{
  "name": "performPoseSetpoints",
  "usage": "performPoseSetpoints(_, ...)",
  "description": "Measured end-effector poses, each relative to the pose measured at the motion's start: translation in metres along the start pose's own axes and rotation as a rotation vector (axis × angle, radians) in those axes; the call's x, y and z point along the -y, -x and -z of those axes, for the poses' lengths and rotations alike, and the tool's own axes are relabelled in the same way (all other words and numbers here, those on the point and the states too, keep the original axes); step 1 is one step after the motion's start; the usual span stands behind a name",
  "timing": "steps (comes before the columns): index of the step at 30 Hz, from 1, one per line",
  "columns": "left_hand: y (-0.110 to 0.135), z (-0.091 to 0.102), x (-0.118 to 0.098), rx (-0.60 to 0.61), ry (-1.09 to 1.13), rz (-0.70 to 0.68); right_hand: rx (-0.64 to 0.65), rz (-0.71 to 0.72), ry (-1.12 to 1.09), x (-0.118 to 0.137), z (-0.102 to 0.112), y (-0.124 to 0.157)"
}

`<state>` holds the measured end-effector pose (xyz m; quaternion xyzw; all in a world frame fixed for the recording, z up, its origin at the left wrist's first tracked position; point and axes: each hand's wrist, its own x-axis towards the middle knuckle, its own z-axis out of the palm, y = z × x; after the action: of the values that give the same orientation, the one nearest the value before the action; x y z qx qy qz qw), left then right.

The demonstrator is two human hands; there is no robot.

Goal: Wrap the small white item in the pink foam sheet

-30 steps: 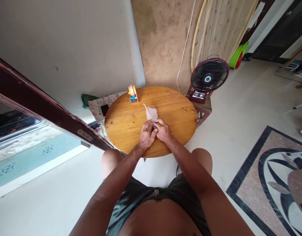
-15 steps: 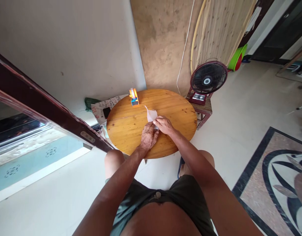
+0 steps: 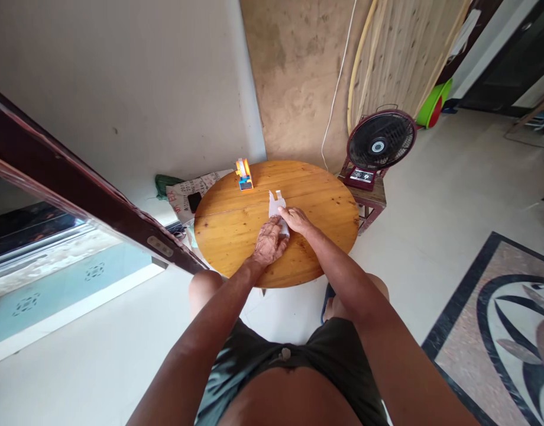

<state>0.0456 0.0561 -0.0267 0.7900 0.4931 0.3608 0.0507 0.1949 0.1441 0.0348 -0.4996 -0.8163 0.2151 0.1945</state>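
A thin, pale pinkish-white plastic bag (image 3: pixel 277 203) lies flattened on the round wooden table (image 3: pixel 227 236), its two handle strips pointing toward the wall. Across the lower left part of the bag rests my left hand (image 3: pixel 269 241), fingers stretched out and pressing it to the wood; a bit of white plastic shows beside its thumb. My right hand (image 3: pixel 296 219) grips the bag's right side, thumb on top and fingers curled. The two hands nearly touch, and they hide the middle of the bag.
An orange and blue tape dispenser-like item (image 3: pixel 244 174) stands at the table's far edge. To the right, a fan (image 3: pixel 378 145) sits on a wooden stool (image 3: pixel 376 198). A dark phone-like object (image 3: pixel 194 202) lies on a printed sack (image 3: pixel 178 192) at left.
The bag's top has spread from one pointed twist into two separate handle strips. My right hand has shifted slightly, its thumb now on top of the bag. The left hand stays nearly in place.
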Motion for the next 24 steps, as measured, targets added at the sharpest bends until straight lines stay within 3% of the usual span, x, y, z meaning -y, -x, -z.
performPoseSetpoints(12, -0.018, 0.003, 0.018, 0.058, 0.054, -0.092, -0.097, -0.199, -0.185, -0.01, -0.012, -0.03)
performPoseSetpoints(24, -0.032, 0.011, 0.021, 0.136, 0.154, -0.044, -0.129, -0.385, -0.063, -0.019, -0.009, -0.046)
